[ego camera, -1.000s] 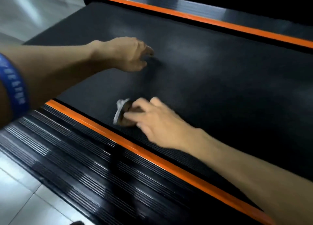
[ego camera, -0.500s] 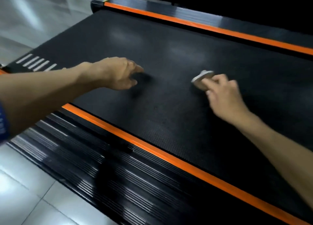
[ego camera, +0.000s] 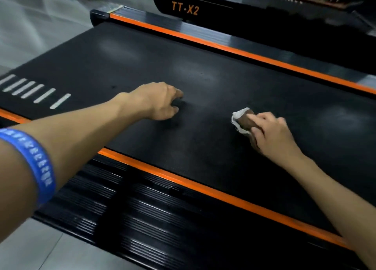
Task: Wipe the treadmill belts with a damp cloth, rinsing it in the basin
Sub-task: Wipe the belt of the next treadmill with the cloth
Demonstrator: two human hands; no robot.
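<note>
Pressing a small bunched-up cloth (ego camera: 242, 120) onto the black treadmill belt (ego camera: 203, 147), the right hand (ego camera: 271, 135) grips it under curled fingers, cloth poking out front, while the left hand (ego camera: 156, 101) rests loosely curled, holding nothing.

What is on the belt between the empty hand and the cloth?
Nothing. In the head view, only bare black treadmill belt lies between the left hand and the cloth held under the right hand.

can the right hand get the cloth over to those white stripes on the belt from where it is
Probably not directly: the right hand, gripping the crumpled grey-brown cloth, is far from the white stripes on the black treadmill belt, and the left hand lies between.
</note>
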